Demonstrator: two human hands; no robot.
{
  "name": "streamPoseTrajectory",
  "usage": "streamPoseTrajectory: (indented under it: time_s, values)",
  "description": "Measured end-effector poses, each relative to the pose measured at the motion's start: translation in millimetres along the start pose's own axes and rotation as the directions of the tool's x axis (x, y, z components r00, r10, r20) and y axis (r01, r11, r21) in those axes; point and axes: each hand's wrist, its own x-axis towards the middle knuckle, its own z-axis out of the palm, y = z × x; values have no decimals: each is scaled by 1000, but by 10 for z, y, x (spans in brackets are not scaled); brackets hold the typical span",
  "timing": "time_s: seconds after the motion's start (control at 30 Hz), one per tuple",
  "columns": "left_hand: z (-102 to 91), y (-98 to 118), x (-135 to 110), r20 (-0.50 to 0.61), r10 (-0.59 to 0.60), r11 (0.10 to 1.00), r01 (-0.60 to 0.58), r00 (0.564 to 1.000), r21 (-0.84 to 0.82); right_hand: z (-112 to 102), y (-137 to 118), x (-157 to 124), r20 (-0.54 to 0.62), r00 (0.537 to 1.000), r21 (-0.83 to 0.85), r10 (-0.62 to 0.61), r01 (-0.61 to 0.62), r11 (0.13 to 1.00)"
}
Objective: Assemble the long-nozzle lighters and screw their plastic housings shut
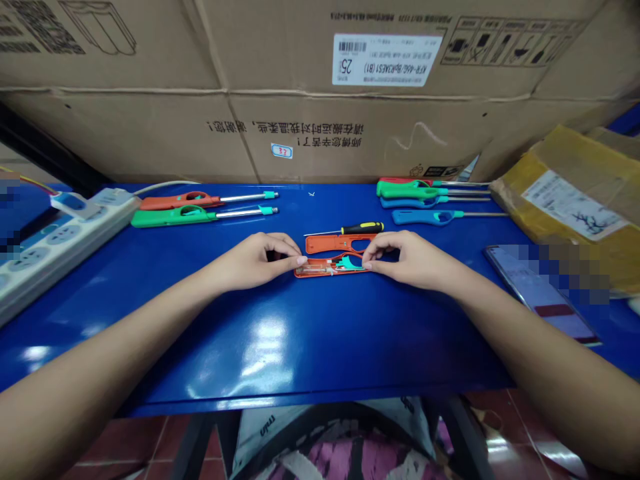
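Observation:
An opened orange lighter shell half (pixel 327 269) with a teal trigger and small inner parts lies on the blue table (pixel 280 333). My left hand (pixel 263 257) pinches its left end, fingers closed on it. My right hand (pixel 405 257) pinches the right end near the teal trigger. The other orange shell half (pixel 335 243) lies just behind, and a black and yellow screwdriver (pixel 350 229) lies behind that.
An orange and a green long-nosed lighter (pixel 200 207) lie at the back left. Several lighters (pixel 425 197) in red, green and blue lie at the back right. A white power strip (pixel 55 237) is at left, a phone (pixel 543 293) at right, and cardboard boxes (pixel 310 93) behind.

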Motion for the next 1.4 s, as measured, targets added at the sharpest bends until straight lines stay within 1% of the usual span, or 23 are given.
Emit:
streamPoseTrajectory:
  time_s: [0.1, 0.17, 0.43, 0.67, 0.8, 0.93, 1.03, 1.13, 1.2, 1.27, 1.33, 1.4]
  values:
    - [-56, -20, -3, 78, -4, 1000, 4, 997, -10, 1, -2, -2, 0, 1000, -1, 0, 0, 1000]
    - [-77, -44, -5, 98, -4, 1000, 6, 995, -20, 3, 1, -3, -2, 1000, -1, -5, 5, 1000]
    - [-58, -79, -20, 69, 17, 1000, -16, 997, -6, 1, 11, 7, 1, 1000, 0, -14, 14, 1000]
    - [-69, -69, -30, 100, 50, 999, -51, 994, 9, 3, 36, 3, -6, 999, -2, -40, 40, 999]
    - [-31, -8, -30, 58, 104, 994, -105, 993, 25, 5, 44, 3, -8, 998, -12, -57, 56, 998]
    - [80, 77, -42, -56, 139, 989, -137, 989, 51, -1, 56, 7, -10, 995, -43, -97, 96, 994]
    - [145, 111, -59, -107, 156, 983, -143, 982, 118, 4, 66, 4, -13, 992, -58, -124, 123, 991]
    - [162, 120, -70, -149, 186, 975, -164, 971, 149, 36, 61, -1, -73, 983, -70, -167, 162, 984]
    - [160, 121, -71, -173, 203, 973, -178, 964, 150, 75, 44, -4, -156, 963, -84, -222, 211, 974]
    - [158, 119, -65, -185, 210, 972, -185, 960, 146, 126, 17, -6, -219, 929, -121, -298, 277, 953]
    - [161, 114, -57, -185, 205, 974, -181, 961, 137, 186, -11, -10, -229, 900, -172, -370, 337, 926]
    - [168, 112, -48, -187, 193, 978, -172, 963, 119, 248, -29, -14, -204, 885, -210, -418, 378, 902]
